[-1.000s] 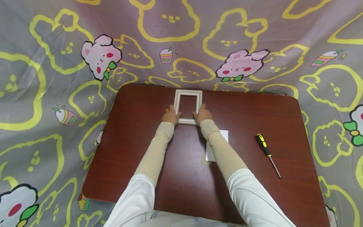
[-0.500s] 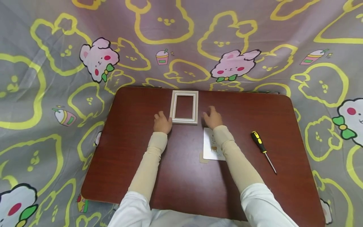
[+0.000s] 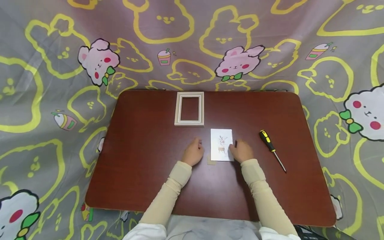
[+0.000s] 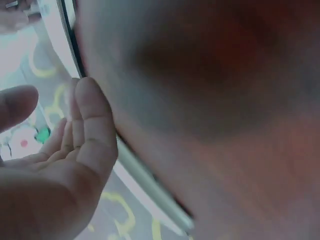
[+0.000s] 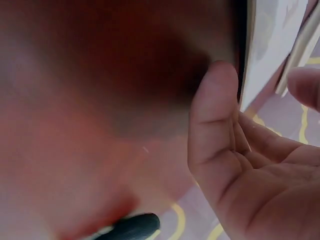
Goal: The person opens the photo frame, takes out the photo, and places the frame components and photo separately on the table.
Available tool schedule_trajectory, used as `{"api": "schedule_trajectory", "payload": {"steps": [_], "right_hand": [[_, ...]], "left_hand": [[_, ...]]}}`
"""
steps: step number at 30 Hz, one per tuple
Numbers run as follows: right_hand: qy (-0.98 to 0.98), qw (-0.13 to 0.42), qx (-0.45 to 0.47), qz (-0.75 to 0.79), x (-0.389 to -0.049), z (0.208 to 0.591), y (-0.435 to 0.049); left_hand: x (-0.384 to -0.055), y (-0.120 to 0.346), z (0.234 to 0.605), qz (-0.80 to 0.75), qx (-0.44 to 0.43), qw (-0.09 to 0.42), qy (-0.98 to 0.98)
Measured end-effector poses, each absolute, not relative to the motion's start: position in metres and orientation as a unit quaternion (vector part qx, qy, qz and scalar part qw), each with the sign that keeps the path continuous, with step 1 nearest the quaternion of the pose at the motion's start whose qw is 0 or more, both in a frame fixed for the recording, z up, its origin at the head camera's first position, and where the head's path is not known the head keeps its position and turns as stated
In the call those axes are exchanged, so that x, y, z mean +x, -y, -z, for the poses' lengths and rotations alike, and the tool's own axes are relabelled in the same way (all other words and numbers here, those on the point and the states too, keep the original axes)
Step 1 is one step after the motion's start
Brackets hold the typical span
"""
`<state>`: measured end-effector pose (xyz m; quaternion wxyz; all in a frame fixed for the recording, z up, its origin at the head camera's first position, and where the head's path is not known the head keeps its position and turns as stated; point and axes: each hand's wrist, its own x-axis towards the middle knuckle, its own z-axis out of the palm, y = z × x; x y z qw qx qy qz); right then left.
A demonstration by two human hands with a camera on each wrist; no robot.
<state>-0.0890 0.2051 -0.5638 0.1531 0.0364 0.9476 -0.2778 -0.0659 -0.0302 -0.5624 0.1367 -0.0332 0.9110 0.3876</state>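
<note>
A white card (image 3: 221, 135) printed with a deer-like figure lies on the table, over a small tan piece (image 3: 211, 162) that shows at its lower left corner. My right hand (image 3: 243, 151) is at the card's right edge, its thumb over the printed side in the head view. The right wrist view shows the fingertips beside the card (image 5: 267, 45), with the thumb apart from them. To the card's left is my left hand (image 3: 192, 152), fingers loosely bent and holding nothing. A pale, empty picture frame (image 3: 201, 110) lies farther back, away from both hands.
A black and yellow screwdriver (image 3: 267, 140) lies on the right of the brown table (image 3: 144, 150), its tip toward the front. Grey curtain cloth (image 3: 192, 50) with yellow rabbit outlines hangs behind and at the sides.
Both hands have let go of the picture frame and come back toward the person. The right hand moved to the card's right edge, the left to its left side. The frame stays lying at the back.
</note>
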Motion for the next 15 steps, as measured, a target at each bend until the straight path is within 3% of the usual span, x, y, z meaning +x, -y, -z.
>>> {"api": "schedule_trajectory", "payload": {"steps": [15], "right_hand": [[-0.931,0.157,0.023,0.330,-0.062,0.569,-0.203]], "left_hand": [[-0.052,-0.018,0.568,-0.405,0.004,0.163,-0.900]]}}
